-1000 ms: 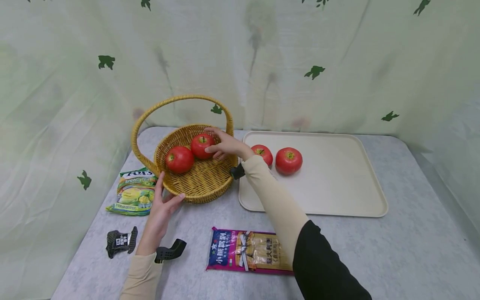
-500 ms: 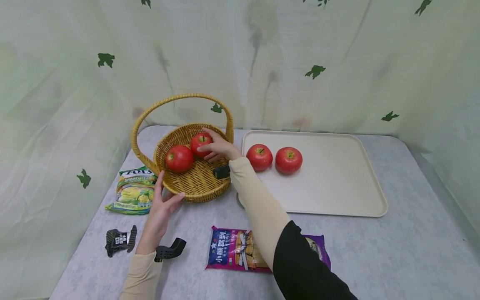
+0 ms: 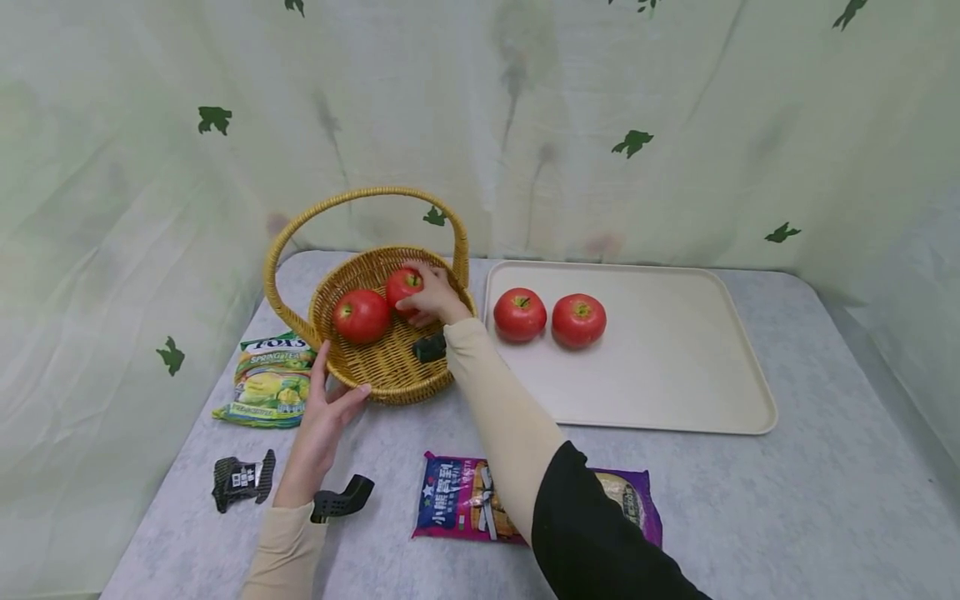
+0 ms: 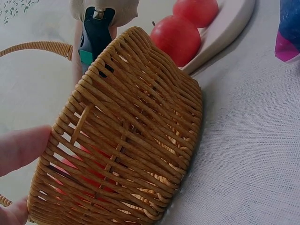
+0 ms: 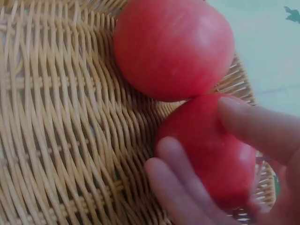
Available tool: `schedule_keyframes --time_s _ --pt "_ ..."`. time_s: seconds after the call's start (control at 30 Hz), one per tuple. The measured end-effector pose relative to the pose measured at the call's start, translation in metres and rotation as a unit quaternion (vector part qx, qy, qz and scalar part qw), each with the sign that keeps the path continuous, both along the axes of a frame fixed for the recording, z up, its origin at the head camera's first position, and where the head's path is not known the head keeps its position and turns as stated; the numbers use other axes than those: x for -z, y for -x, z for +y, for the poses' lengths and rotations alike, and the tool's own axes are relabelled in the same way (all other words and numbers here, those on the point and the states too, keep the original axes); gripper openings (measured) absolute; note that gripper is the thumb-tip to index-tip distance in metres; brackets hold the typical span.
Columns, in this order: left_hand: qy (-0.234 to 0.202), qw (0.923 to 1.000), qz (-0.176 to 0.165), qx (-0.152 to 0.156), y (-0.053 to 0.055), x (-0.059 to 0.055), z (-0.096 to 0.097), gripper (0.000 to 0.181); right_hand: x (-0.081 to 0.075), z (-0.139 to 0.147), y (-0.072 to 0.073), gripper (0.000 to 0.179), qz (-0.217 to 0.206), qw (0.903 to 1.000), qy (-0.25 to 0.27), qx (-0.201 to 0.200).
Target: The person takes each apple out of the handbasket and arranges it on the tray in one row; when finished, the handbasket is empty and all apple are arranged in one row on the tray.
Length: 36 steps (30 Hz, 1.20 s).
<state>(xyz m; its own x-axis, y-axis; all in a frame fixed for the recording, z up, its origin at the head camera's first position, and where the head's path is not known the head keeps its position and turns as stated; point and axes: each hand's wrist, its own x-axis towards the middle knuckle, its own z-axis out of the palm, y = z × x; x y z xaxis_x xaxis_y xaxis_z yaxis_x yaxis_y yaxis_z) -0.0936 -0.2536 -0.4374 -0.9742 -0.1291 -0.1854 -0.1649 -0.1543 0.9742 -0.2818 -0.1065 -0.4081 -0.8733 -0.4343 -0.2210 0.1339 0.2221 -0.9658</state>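
In the head view, a wicker basket (image 3: pixel 375 364) with a tall arched handle stands at the back left. One red apple (image 3: pixel 362 317) lies inside it. My right hand (image 3: pixel 435 296) reaches over the rim and grips a second apple (image 3: pixel 403 286), thumb and fingers on its sides; the right wrist view shows this apple (image 5: pixel 206 145) touching the other apple (image 5: pixel 173 47). With spread, fairly straight fingers, my left hand (image 3: pixel 324 425) rests on the basket's near-left rim. The left wrist view shows its fingertips against the woven wall (image 4: pixel 126 126).
On a cream tray (image 3: pixel 667 358) to the right sit two more red apples (image 3: pixel 520 315). A green candy bag (image 3: pixel 272 383) and a small black packet (image 3: pixel 242 483) lie at the left. A pasta pack (image 3: pixel 453 500) lies in front, partly hidden under my right forearm.
My right hand has moved left and further into the basket, its fingers closing on the right apple, which shifted slightly right. My left hand has stayed at the rim.
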Motion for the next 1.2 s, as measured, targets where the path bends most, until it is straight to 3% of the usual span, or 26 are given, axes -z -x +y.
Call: schedule_keyframes --time_s 0.33,0.6,0.9,1.2 --pt "-0.002 1.0000 0.001 0.001 -0.001 0.001 -0.002 0.088 -0.005 0.013 -0.001 0.063 0.032 0.9967 -0.044 -0.060" --pt "-0.002 1.0000 0.000 0.006 -0.001 0.001 -0.002 0.088 -0.007 0.023 0.002 0.062 0.088 0.9884 -0.075 -0.099" --pt "0.005 0.9999 0.008 0.007 -0.001 0.002 -0.002 0.088 -0.024 0.046 0.001 0.064 0.118 0.9766 -0.052 -0.172" --pt "0.005 0.9999 0.009 0.011 0.000 0.003 -0.002 0.089 -0.043 0.088 -0.004 0.065 0.135 0.9627 -0.035 -0.232"
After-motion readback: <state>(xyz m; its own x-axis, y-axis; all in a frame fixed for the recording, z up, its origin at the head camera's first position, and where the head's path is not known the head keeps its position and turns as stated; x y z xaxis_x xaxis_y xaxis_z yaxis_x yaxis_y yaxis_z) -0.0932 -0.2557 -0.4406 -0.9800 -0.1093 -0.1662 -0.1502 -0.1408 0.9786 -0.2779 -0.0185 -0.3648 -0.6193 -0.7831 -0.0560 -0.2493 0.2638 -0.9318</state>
